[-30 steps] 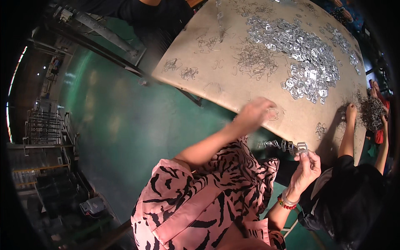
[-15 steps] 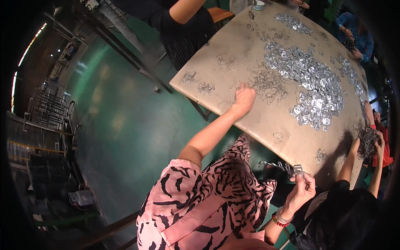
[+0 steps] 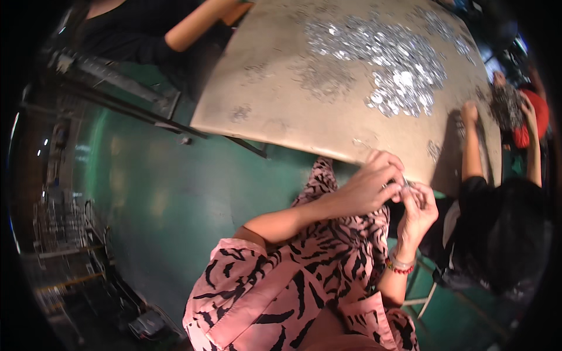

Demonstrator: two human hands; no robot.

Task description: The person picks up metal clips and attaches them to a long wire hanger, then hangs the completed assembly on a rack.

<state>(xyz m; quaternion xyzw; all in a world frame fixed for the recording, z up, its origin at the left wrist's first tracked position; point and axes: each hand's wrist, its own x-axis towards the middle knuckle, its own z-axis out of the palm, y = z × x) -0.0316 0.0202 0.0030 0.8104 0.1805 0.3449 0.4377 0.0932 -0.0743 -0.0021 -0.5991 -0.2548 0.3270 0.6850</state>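
Left hand (image 3: 374, 186) is brought to small silver metal piece (image 3: 405, 183) pinched in right hand (image 3: 419, 214); two-handed handling enabled, left grip unclear.

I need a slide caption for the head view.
Left hand and right hand close together beside a table, silvery pieces heaped on it.

Spreads as a tan table (image 3: 281, 126); carries a broad heap of silvery metal pieces (image 3: 393, 52), a blurred patch of thin wires (image 3: 325, 77) beside it, and small clusters (image 3: 240, 113) near the edge.
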